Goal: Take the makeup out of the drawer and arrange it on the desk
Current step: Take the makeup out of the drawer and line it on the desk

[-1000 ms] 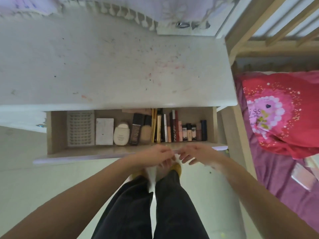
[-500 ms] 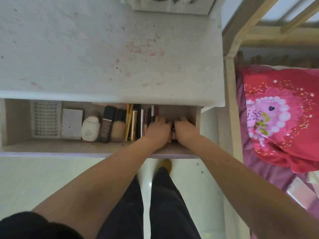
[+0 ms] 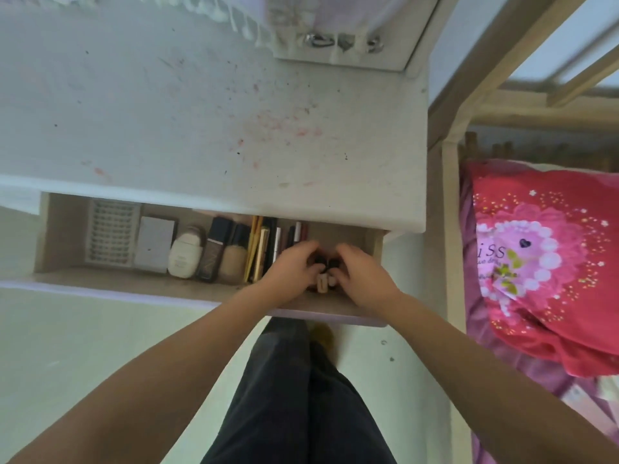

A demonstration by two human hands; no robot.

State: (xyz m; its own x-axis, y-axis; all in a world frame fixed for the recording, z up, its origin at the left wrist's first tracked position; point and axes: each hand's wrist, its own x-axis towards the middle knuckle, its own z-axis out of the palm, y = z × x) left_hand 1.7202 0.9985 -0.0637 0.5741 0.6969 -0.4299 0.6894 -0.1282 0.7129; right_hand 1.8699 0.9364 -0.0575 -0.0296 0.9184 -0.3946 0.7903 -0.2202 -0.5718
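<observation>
Several small lipstick tubes [image 3: 324, 279] are gathered at the right end of the open drawer [image 3: 60, 229], cupped between left hand [image 3: 290, 269] and right hand [image 3: 360, 274], fingers curled round them. Judged light, rigid, smooth-cased, likely to slip or scatter; best gripped as one bunch across the barrels. Bottles [image 3: 221, 252] lie leftward. Stained worktop [image 3: 201, 122] waits above.

I am looking down into a home bedroom. A stained white dressing desk [image 3: 201, 122] stands with its pulled-out wooden drawer [image 3: 60, 276] of makeup, right beside a pale wooden bed frame [image 3: 450, 229] holding a red floral pillow [image 3: 549, 262] on purple bedding [image 3: 536, 373].
</observation>
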